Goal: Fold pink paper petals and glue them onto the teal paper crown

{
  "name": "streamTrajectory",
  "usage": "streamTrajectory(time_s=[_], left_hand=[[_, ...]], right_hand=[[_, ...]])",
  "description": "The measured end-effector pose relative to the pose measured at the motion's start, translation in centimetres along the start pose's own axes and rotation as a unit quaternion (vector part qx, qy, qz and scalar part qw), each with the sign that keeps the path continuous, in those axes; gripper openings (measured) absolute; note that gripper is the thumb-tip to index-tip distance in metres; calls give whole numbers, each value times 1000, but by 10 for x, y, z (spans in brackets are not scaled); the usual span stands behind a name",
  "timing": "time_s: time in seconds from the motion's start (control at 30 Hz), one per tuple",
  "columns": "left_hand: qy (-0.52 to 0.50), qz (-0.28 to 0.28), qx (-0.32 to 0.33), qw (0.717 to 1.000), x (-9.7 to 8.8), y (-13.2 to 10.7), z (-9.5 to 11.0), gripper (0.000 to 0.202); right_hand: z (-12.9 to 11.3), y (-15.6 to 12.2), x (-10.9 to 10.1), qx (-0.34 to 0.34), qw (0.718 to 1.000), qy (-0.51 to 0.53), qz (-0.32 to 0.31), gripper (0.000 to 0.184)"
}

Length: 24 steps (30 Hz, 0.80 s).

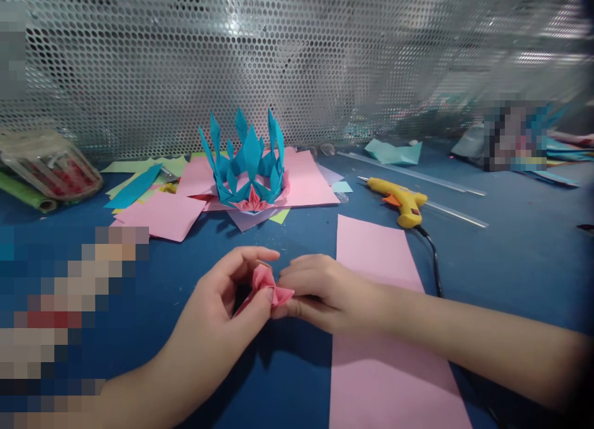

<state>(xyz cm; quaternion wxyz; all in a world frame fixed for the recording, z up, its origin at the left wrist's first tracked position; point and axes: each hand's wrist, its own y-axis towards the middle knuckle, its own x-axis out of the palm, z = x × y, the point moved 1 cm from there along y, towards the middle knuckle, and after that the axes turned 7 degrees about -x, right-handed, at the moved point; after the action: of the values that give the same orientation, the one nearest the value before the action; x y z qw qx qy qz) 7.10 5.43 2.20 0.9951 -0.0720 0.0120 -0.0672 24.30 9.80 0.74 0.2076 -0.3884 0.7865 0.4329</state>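
My left hand (pixel 232 293) is closed on a small piece of folded pink paper (pixel 263 280), with the thumb pressed over its front. From the other side, my right hand (pixel 320 290) pinches the pointed right end of the same piece. Part of the folded paper is hidden behind the fingers. Under my right forearm lies a long pink paper strip (pixel 385 367). Beyond my hands stands a blue folded-paper crown (pixel 250 156) with tall points and a pink folded piece (pixel 254 197) at its front.
A yellow glue gun (pixel 399 200) with a black cord lies at the right near clear glue sticks (pixel 457 213). Pink sheets (pixel 160 215) and a blue strip (pixel 134 187) are at the left, by a plastic jar (pixel 55 166). A perforated metal panel (pixel 297 64) closes off the back.
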Motion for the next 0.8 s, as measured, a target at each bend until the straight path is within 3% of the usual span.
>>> streamTrajectory(time_s=[0.2, 0.6, 0.7, 0.8], left_hand=[[15, 8, 1, 1000, -3, -2, -9, 19], [23, 6, 10, 1000, -3, -1, -8, 22], [22, 17, 50, 998, -6, -2, -7, 28], [59, 59, 153, 985, -11, -4, 0, 23]], right_hand=[[-2, 0, 0, 0, 1000, 9, 1, 54], [-4, 2, -3, -19, 999, 24, 24, 54], [-5, 2, -5, -28, 999, 11, 43, 50], [-5, 1, -6, -33, 997, -22, 73, 45]])
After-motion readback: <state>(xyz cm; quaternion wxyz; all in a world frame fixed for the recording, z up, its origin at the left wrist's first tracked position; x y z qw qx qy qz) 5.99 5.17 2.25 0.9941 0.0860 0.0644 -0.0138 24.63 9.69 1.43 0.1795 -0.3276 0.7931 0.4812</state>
